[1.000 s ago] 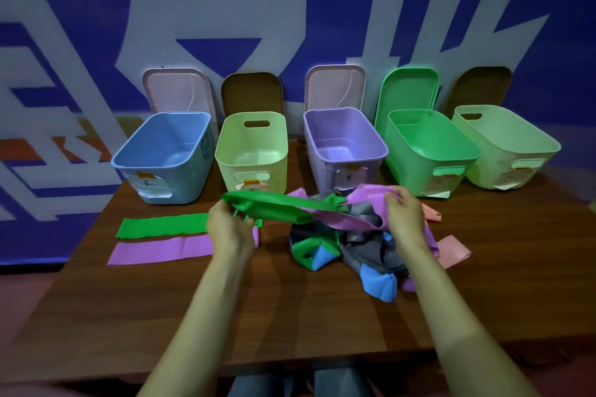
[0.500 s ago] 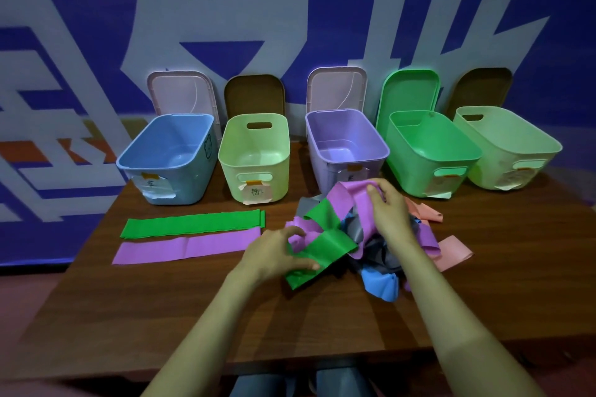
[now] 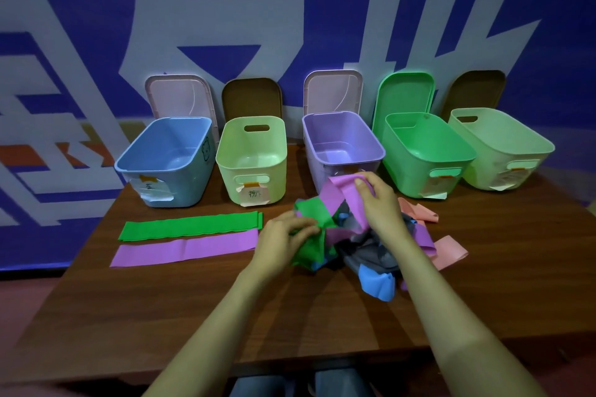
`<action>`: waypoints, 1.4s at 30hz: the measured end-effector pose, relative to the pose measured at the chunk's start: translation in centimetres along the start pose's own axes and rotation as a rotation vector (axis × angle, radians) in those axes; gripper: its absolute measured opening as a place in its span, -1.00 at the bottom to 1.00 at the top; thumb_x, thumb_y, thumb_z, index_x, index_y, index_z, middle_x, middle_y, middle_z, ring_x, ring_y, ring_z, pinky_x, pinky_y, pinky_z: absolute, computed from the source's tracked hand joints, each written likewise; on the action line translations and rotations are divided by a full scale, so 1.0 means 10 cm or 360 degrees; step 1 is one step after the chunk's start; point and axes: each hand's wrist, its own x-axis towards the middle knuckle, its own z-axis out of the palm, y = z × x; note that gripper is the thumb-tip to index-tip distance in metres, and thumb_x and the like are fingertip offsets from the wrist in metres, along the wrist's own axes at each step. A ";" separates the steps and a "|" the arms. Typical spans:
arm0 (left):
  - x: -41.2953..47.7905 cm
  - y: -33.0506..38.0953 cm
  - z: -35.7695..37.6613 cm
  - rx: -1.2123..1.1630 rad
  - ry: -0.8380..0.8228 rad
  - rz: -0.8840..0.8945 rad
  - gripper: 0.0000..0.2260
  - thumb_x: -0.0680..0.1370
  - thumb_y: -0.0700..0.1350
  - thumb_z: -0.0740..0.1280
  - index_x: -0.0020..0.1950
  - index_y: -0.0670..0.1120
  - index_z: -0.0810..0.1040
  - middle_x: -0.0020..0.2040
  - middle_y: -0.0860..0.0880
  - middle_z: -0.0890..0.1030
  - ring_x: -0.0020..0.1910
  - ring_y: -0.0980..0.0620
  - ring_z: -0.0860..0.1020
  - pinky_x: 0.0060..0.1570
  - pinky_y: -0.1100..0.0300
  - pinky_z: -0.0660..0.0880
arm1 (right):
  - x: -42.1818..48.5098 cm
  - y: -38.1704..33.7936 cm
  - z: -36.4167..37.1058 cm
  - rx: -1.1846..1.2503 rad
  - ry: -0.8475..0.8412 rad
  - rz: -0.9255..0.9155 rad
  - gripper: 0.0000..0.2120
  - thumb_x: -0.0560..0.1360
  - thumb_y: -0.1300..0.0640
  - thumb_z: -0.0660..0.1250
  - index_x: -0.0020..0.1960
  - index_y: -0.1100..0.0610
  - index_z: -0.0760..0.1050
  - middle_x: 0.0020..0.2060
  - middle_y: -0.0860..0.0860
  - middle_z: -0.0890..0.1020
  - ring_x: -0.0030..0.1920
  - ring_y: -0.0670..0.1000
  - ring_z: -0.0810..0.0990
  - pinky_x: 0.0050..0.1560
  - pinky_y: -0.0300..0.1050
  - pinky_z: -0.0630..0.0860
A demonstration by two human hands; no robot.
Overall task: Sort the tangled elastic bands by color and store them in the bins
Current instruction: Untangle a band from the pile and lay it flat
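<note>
Progress is slight: your left hand pinches a green band and your right hand grips a purple band atop the tangle mid-table, two flattened bands lie left, and the bins look empty.

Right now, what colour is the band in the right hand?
The purple band shows best in head view.

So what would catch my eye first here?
The many-coloured tangle of bands in the middle, with the left hand and right hand gripping it. Behind stands a row of five open bins. To the left lie a green band and a purple band, flat, side by side.
</note>
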 end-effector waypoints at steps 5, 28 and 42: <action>0.18 -0.12 -0.29 -0.0643 0.0557 -0.0419 -0.88 0.53 -0.10 0.32 -0.09 -0.12 0.60 -0.11 -0.08 0.62 -0.12 0.02 0.55 -0.08 0.22 0.46 | -0.02 0.17 -0.12 -0.0273 0.0006 0.0071 -0.80 0.57 0.27 0.15 0.06 0.15 0.53 -0.13 0.01 0.57 -0.09 0.02 0.50 -0.15 -0.19 0.32; 0.31 0.28 -0.58 -0.1134 0.0285 -0.0694 -0.81 0.59 -0.15 0.25 -0.22 -0.02 0.54 -0.46 0.01 0.49 -0.53 0.17 0.40 -0.52 0.34 0.30 | -0.26 0.11 0.50 -0.1150 -0.1085 -0.0231 -0.42 0.44 -0.11 0.34 0.39 0.04 0.30 0.30 0.06 0.42 0.31 0.14 0.36 0.25 0.05 0.34; 0.19 0.00 -0.68 -0.0609 0.0441 -0.0762 -0.83 0.56 -0.15 0.30 0.10 -0.14 0.58 -0.06 -0.13 0.64 -0.07 -0.02 0.59 -0.13 0.21 0.46 | -0.18 0.10 0.23 -0.1172 -0.0145 -0.0379 -0.71 0.51 0.27 0.21 0.21 0.12 0.49 0.08 0.14 0.50 0.13 0.19 0.44 0.10 0.03 0.39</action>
